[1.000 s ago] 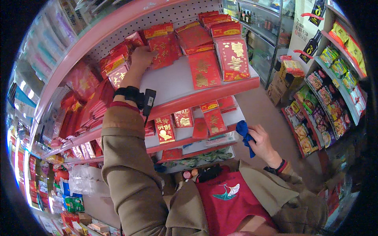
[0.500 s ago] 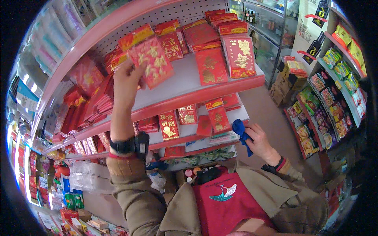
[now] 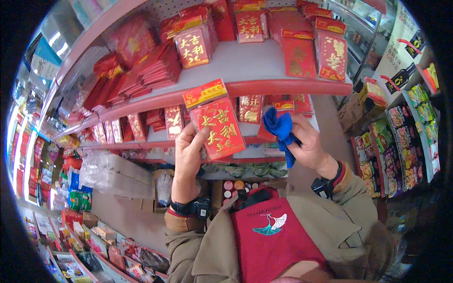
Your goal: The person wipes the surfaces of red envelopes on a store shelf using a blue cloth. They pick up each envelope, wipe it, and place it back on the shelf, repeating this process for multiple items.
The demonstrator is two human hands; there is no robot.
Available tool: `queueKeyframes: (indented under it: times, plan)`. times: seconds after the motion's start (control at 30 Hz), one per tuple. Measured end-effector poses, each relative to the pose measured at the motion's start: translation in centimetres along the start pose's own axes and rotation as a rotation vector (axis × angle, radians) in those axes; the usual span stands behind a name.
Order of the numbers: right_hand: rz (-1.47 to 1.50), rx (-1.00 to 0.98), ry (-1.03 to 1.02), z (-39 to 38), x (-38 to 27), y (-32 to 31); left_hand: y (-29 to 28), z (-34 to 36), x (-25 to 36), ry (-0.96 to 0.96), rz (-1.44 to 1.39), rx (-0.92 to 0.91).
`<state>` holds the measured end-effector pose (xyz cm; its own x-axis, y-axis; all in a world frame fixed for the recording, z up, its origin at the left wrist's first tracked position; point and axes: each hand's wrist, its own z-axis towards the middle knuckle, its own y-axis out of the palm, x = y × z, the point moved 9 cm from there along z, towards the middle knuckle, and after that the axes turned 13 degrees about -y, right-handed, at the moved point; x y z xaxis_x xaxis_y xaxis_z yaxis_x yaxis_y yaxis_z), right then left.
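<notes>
A red envelope pack (image 3: 219,134) with gold lettering and a yellow-red header card is gripped in my left hand (image 3: 192,146), thumb on its front, in front of the shelving. My right hand (image 3: 304,141), just to the right of the pack, grips a crumpled blue cloth (image 3: 278,125). Behind them, a white shelf (image 3: 226,61) with a red front edge bears stacks of similar red envelopes (image 3: 193,47), some flat, some leaning. A lower shelf (image 3: 158,136) holds more envelope packs, partly hidden by the pack and cloth.
At the right stands a rack of bagged foods (image 3: 401,151) beside cardboard boxes (image 3: 354,113). At lower left are large wrapped white bundles (image 3: 113,174) and slanted shelves of goods (image 3: 101,243). A box of jars (image 3: 233,188) sits below the shelving.
My left hand has lifted a pack off the upper shelf and brought it down toward my body. My right hand with the cloth has risen beside it, and the view has shifted.
</notes>
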<state>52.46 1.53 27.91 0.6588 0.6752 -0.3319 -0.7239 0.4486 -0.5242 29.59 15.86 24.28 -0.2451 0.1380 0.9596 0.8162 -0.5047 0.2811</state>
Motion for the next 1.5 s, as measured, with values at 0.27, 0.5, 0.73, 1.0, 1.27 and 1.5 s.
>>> queueKeyframes:
  times: [0.27,0.5,0.73,1.0,1.27,1.5]
  plan:
    - [-0.006,-0.015,-0.356,7.2,-6.8,4.6,-1.5,-3.6,-0.3,-0.002,-0.09,0.028]
    - [-0.21,0.03,-0.46,10.1,-9.4,10.3,-1.7,-5.4,-1.3,-0.029,-0.336,-0.064]
    - [-0.172,-0.03,-0.515,9.1,-11.1,13.8,-3.4,-6.2,-2.5,-0.057,-0.557,-0.166]
    - [-0.128,-0.28,-0.757,6.0,-13.3,17.6,-4.2,-6.2,-1.6,-0.027,-0.686,-0.222]
    - [-0.184,-0.131,-0.65,8.7,-11.3,14.7,-4.0,-6.4,-3.4,-0.145,-0.561,-0.164]
    - [-0.086,-0.114,-0.52,10.7,-9.7,13.1,-3.3,-7.4,-3.1,-0.113,-0.223,-0.182]
